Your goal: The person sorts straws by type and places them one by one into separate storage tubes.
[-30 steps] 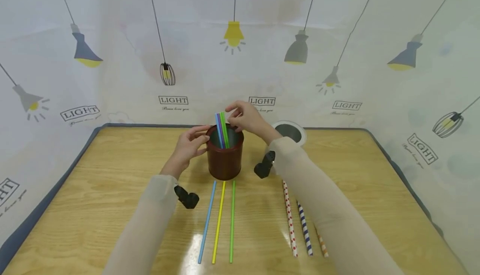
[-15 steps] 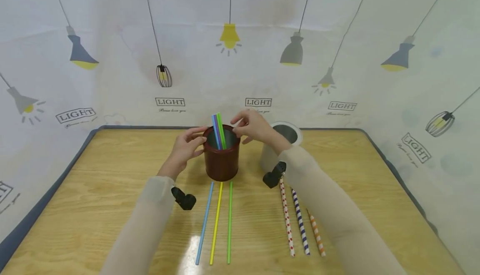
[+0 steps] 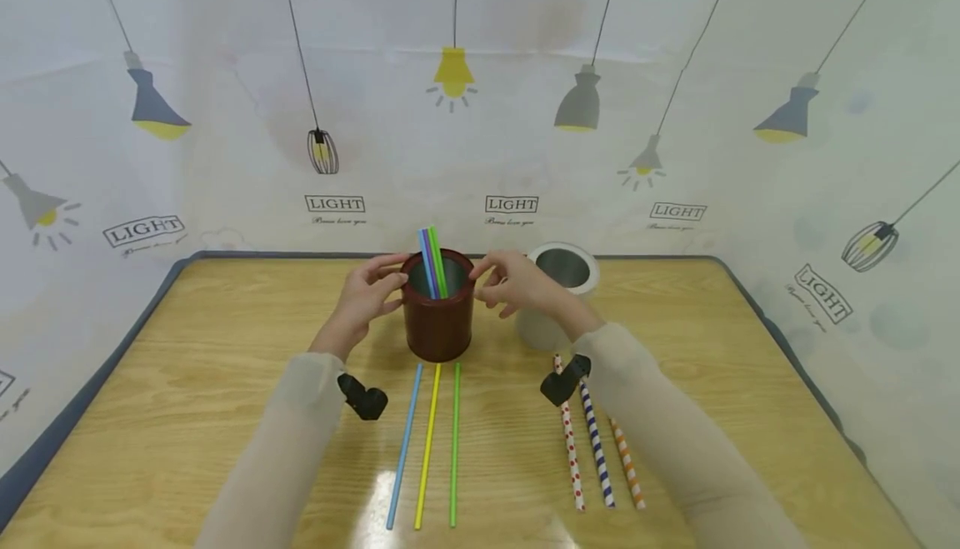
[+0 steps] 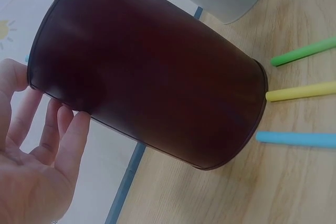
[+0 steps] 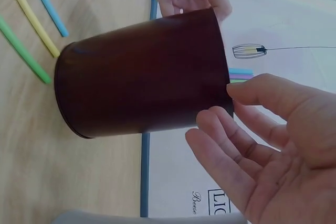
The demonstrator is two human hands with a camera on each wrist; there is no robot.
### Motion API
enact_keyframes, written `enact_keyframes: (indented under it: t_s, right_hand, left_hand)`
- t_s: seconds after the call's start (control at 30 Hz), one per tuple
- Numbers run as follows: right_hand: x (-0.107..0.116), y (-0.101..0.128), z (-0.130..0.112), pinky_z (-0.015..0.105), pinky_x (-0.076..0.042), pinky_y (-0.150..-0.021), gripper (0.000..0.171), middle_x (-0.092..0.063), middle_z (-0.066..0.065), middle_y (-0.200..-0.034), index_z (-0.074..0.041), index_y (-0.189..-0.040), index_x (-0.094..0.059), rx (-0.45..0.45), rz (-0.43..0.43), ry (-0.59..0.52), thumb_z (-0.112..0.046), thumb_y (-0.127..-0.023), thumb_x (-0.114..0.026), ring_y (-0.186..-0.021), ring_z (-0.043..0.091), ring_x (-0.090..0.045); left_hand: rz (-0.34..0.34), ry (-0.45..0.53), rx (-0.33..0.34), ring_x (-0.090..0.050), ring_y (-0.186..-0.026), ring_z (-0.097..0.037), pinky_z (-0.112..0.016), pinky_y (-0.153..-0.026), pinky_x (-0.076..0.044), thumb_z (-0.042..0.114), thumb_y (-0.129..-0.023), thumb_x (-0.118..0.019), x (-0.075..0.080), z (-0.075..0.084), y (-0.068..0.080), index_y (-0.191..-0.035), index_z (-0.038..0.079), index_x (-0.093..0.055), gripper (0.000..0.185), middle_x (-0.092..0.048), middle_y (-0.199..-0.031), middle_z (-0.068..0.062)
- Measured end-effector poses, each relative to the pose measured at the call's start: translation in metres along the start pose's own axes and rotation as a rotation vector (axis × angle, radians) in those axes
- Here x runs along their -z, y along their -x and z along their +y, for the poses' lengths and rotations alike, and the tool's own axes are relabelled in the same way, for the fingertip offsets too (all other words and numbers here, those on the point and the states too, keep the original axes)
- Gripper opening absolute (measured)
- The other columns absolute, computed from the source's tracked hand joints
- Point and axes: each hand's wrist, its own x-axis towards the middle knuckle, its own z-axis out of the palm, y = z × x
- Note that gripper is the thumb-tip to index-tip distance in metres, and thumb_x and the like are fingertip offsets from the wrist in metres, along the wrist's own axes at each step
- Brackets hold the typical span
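Observation:
A dark red cylindrical cup (image 3: 438,331) stands upright on the table, with blue, purple and green straws (image 3: 432,262) leaning inside it. My left hand (image 3: 362,297) holds the cup's left side near the rim; its thumb and fingertips press the wall in the left wrist view. On the opposite side, my right hand (image 3: 521,284) grips the rim, thumb at the edge and the other fingers bent against the wall (image 5: 142,74). In front of the cup lie a blue straw (image 3: 403,449), a yellow straw (image 3: 428,449) and a green straw (image 3: 454,449), side by side.
A white cup (image 3: 536,328) stands to the right, partly behind my right hand. Below it lie a red-dotted straw (image 3: 571,453), a blue-striped straw (image 3: 597,453) and an orange-striped straw (image 3: 627,466). A printed sheet (image 3: 405,141) closes off the table's back.
My right hand has come away from beside the upright straws and moved down to the cup's right rim. My left hand stays on the cup. The head view has shifted slightly.

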Motion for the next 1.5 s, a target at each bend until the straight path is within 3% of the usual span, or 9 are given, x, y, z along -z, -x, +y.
enact_keyframes:
  t_s: [0.23, 0.4, 0.6, 0.7, 0.93, 1.1, 1.27, 1.5]
  right_hand:
    - [-0.009, 0.013, 0.006, 0.036, -0.054, -0.055, 0.032, -0.061, 0.012, -0.078, -0.001, -0.115, -0.053, 0.062, 0.019, -0.045, -0.003, -0.084, -0.061, -0.075, 0.032, -0.060]
    - [-0.013, 0.024, 0.011, 0.040, -0.053, -0.058, 0.038, -0.061, 0.013, -0.082, -0.002, -0.122, -0.050, 0.112, -0.006, -0.068, -0.004, -0.085, -0.060, -0.072, 0.022, -0.059]
    - [-0.020, 0.034, 0.018, 0.039, -0.053, -0.058, 0.035, -0.061, 0.010, -0.082, 0.003, -0.119, -0.052, 0.097, -0.020, -0.095, -0.002, -0.085, -0.058, -0.071, 0.016, -0.056]
    - [-0.026, 0.037, 0.026, 0.037, -0.053, -0.057, 0.032, -0.061, 0.009, -0.081, 0.003, -0.116, -0.054, 0.079, -0.019, -0.114, -0.002, -0.084, -0.058, -0.070, 0.014, -0.056]
    - [-0.056, 0.035, 0.048, 0.046, -0.053, -0.061, 0.036, -0.058, 0.010, -0.079, 0.008, -0.115, -0.053, -0.025, 0.013, -0.244, 0.002, -0.079, -0.055, -0.066, 0.017, -0.057]
    - [-0.080, 0.029, 0.062, 0.037, -0.053, -0.053, 0.038, -0.056, 0.007, -0.076, 0.009, -0.114, -0.053, -0.108, 0.096, -0.325, 0.003, -0.077, -0.053, -0.059, 0.017, -0.055]
    - [-0.097, 0.027, 0.072, 0.036, -0.052, -0.050, 0.035, -0.057, 0.006, -0.074, 0.009, -0.114, -0.052, -0.138, 0.192, -0.452, 0.003, -0.080, -0.055, -0.058, 0.017, -0.056]
    - [-0.116, 0.033, 0.075, 0.033, -0.053, -0.050, 0.035, -0.056, 0.006, -0.074, 0.009, -0.116, -0.050, -0.162, 0.228, -0.565, 0.003, -0.082, -0.056, -0.061, 0.016, -0.057]
  left_hand:
    - [0.001, 0.004, 0.004, -0.050, -0.106, -0.019, -0.043, -0.088, -0.045, 0.011, -0.092, -0.052, -0.001, 0.001, 0.000, -0.132, 0.008, -0.048, 0.040, -0.049, -0.119, -0.012]
    - [0.007, 0.004, 0.003, -0.050, -0.105, -0.019, -0.043, -0.087, -0.046, 0.011, -0.092, -0.053, -0.001, 0.001, 0.001, -0.131, 0.007, -0.049, 0.040, -0.051, -0.117, -0.011]
    - [0.010, 0.003, -0.005, -0.051, -0.105, -0.019, -0.043, -0.087, -0.046, 0.011, -0.092, -0.053, -0.002, 0.001, 0.001, -0.131, 0.006, -0.049, 0.040, -0.050, -0.120, -0.012]
    - [0.008, -0.002, -0.006, -0.051, -0.104, -0.019, -0.043, -0.087, -0.046, 0.011, -0.092, -0.053, -0.003, 0.001, 0.001, -0.131, 0.006, -0.049, 0.039, -0.050, -0.120, -0.013]
    - [0.008, -0.001, -0.006, -0.051, -0.102, -0.017, -0.043, -0.087, -0.045, 0.012, -0.092, -0.052, -0.003, 0.002, 0.002, -0.131, 0.006, -0.048, 0.040, -0.049, -0.120, -0.012]
    - [0.002, 0.001, -0.008, -0.051, -0.104, -0.017, -0.043, -0.088, -0.045, 0.012, -0.092, -0.052, -0.002, 0.002, 0.002, -0.132, 0.006, -0.048, 0.040, -0.049, -0.120, -0.011]
    - [0.006, 0.004, -0.007, -0.051, -0.104, -0.017, -0.043, -0.088, -0.045, 0.013, -0.092, -0.052, 0.000, 0.001, 0.001, -0.132, 0.006, -0.047, 0.040, -0.049, -0.120, -0.012]
    - [0.008, 0.006, -0.004, -0.050, -0.106, -0.019, -0.043, -0.087, -0.045, 0.012, -0.092, -0.053, -0.002, 0.001, 0.001, -0.130, 0.008, -0.050, 0.039, -0.049, -0.122, -0.012]
